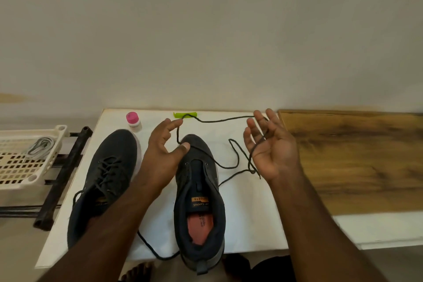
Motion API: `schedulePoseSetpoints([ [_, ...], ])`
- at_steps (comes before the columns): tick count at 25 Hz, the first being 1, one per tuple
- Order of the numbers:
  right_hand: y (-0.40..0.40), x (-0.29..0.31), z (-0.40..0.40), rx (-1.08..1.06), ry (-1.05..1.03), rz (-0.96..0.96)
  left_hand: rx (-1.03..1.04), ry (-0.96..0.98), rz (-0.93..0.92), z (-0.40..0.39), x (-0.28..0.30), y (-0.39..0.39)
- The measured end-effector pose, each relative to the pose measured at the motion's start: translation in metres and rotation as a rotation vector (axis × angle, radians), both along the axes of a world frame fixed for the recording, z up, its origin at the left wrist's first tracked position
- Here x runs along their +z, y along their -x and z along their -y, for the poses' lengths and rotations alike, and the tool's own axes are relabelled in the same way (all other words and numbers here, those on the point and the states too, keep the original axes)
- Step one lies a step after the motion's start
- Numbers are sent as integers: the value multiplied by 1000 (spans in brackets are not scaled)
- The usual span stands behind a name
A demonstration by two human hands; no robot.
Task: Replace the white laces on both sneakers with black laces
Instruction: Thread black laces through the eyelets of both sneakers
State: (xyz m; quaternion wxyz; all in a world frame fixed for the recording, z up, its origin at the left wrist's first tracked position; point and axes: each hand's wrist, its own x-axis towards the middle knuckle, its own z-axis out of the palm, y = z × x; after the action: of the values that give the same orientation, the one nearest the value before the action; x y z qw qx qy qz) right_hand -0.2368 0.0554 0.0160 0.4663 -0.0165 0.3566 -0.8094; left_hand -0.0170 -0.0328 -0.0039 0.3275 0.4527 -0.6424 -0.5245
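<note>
1. A cream basket sits far left on a dark rack, off the table, with the white laces bundled inside it
2. On the white table the left sneaker lies toe away, already threaded with a black lace; a loose end trails off its heel side toward the table's near edge
3. Behind its toe stands a small bottle with a pink cap
4. The left hand hovers over the toe of the right sneaker; its grip is a loose pinch, thumb and forefinger stretching a short run of black lace between them
5. A green clip lies at the table's far edge, under the lace
6. The lace runs on rightward to the right hand, palm up, fingers relaxed and spread, the lace draped across them and hanging in loops just beside the sneaker
7. A wooden board lies on the right
</note>
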Motion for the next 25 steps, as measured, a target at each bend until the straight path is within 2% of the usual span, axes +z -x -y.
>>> schedulePoseSetpoints([
  [2,-15,0,5,134,19,-40,-54,73,49,-10,10,8],
  [6,-46,1,12,373,239,-48,-458,-28,38,-35,24,26],
  [9,-33,4,13,277,231,-95,-387,-58,-10,-32,26,28],
  [12,0,0,6,2,23,-158,-247,-101,-78,-16,25,14],
  [15,13,-10,0,-107,-347,-432,-186,-146,-156,-2,23,2],
  [17,16,-14,-1,-157,-567,-590,-164,-118,-113,3,20,-1],
  [18,18,-17,-1,-178,-700,-738,-148,-84,-67,4,18,-1],
  [19,17,-18,-1,-197,-824,-965,-130,-49,-16,4,17,0],
  [20,9,-18,-1,-210,-842,-1200,-117,-23,24,4,15,1],
  [21,-3,-17,0,-185,-699,-1360,-122,-4,46,2,15,3],
  [23,-36,-14,7,105,-352,-1436,-159,39,36,-4,14,8],
  [25,-52,-14,10,439,-272,-1450,-164,72,-8,-6,15,10],
])
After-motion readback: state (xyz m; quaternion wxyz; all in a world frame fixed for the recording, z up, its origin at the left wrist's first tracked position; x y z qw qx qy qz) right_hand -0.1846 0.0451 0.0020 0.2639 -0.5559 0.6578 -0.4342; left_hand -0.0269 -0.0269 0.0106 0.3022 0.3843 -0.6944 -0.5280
